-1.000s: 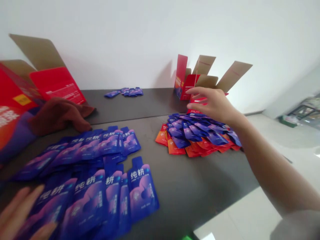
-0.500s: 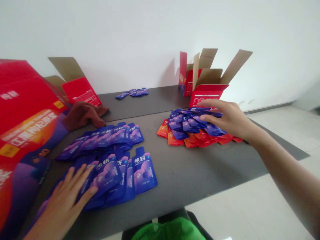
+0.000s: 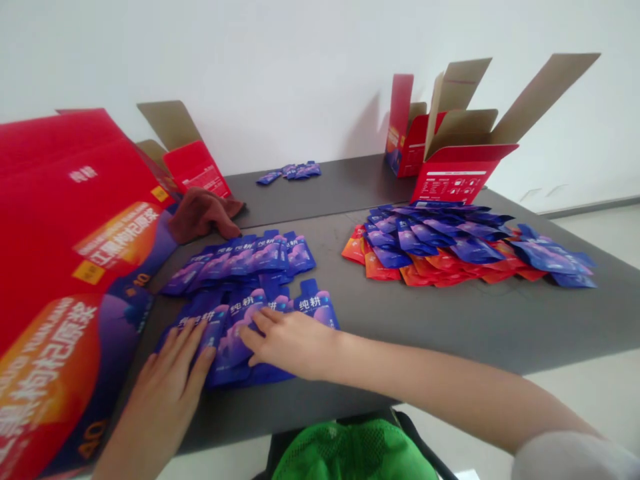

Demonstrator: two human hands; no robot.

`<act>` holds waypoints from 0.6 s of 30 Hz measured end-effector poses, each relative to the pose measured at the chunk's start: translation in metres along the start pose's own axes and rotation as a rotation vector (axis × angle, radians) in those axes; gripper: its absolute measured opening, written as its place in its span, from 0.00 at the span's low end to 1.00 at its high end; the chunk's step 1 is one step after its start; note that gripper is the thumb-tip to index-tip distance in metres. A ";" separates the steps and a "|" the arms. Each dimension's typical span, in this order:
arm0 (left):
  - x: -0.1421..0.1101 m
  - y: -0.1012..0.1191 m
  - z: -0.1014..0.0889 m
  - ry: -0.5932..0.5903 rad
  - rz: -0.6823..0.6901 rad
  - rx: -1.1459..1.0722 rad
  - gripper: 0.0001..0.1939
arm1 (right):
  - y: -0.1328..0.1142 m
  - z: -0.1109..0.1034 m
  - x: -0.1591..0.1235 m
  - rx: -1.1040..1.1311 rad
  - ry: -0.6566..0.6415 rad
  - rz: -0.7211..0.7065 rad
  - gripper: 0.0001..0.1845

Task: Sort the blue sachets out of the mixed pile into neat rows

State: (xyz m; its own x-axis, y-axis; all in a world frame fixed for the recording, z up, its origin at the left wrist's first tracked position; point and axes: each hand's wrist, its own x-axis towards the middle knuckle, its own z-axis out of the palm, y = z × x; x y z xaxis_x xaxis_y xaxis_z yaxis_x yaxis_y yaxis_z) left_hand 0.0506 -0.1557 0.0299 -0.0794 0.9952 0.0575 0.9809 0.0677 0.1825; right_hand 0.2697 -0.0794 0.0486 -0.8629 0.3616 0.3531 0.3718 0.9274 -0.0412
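Observation:
Blue-purple flat pouches with narrow spouted tops lie overlapping in two rows on the grey table (image 3: 370,333). My left hand (image 3: 173,373) rests flat on the left end of the nearer row, fingers stretched out. Reaching across from the right, my right hand (image 3: 290,340) has its fingers and thumb curled onto a blue pouch (image 3: 237,333) in that row. Part of this pouch and its neighbours is hidden under the hand. Just behind lies the farther row of blue pouches (image 3: 245,257).
At the right, blue pouches (image 3: 425,230) lie heaped on orange-red pouches (image 3: 373,267). Behind them stands an open red carton (image 3: 460,170), with another red carton (image 3: 400,127) farther back. A large red box (image 3: 55,220) and a brown cloth (image 3: 205,213) occupy the left. Small pouches (image 3: 295,171) lie near the wall.
My right hand has moved from above the heap on the right to the near row, beside my left hand. The left hand stays on the pouches. The view has shifted.

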 end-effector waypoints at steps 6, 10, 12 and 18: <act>0.001 -0.006 0.006 0.030 -0.011 0.039 0.32 | -0.041 -0.001 -0.010 -0.261 0.121 0.037 0.19; 0.004 -0.003 0.002 0.015 -0.057 -0.010 0.34 | -0.062 0.003 -0.001 -0.304 0.166 0.089 0.20; 0.004 -0.001 -0.001 0.022 -0.069 -0.040 0.34 | -0.063 0.005 0.001 -0.302 0.166 0.114 0.20; -0.010 -0.008 0.000 0.128 0.135 -0.091 0.31 | -0.053 0.004 -0.011 -0.366 0.204 0.044 0.18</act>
State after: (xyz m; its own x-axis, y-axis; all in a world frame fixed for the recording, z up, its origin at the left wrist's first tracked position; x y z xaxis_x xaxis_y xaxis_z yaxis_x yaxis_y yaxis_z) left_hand 0.0440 -0.1662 0.0280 0.0237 0.9772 0.2110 0.9646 -0.0778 0.2518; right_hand 0.2581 -0.1316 0.0436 -0.7718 0.3394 0.5377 0.5354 0.8031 0.2616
